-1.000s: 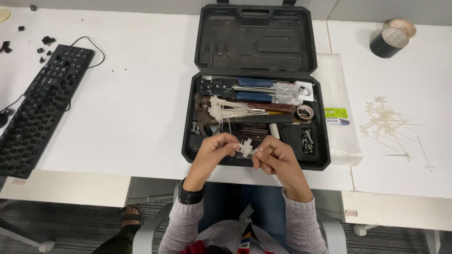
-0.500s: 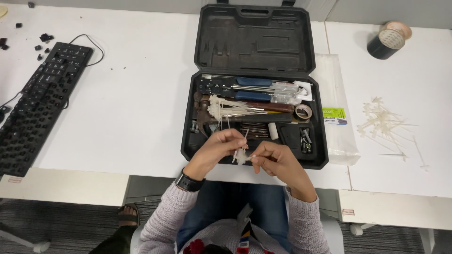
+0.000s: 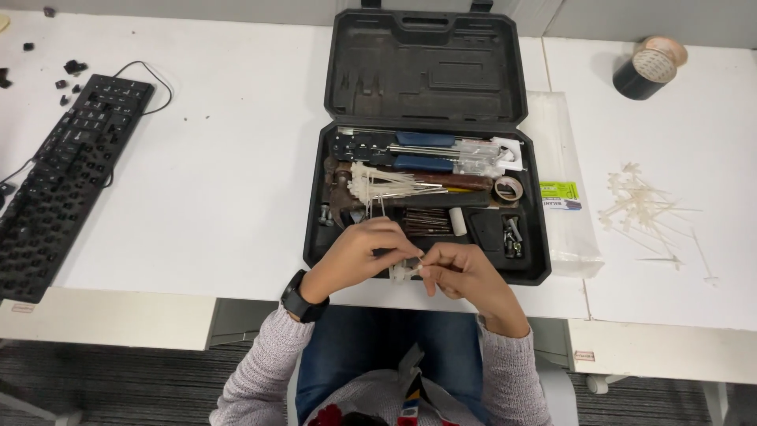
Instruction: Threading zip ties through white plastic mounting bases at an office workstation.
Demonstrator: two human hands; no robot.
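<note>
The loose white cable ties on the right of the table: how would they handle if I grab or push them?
The cable ties look thin and plastic, so probably light and bendy. They lie crisscrossed, so a push would likely scatter them, and grabbing one may drag others.

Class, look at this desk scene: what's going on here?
A seated person holds a small bundle of white cable ties between the left hand and right hand, at the front edge of an open black tool case. More ties lie inside the case and loose on the table to the right. A black keyboard sits at the left.
</note>
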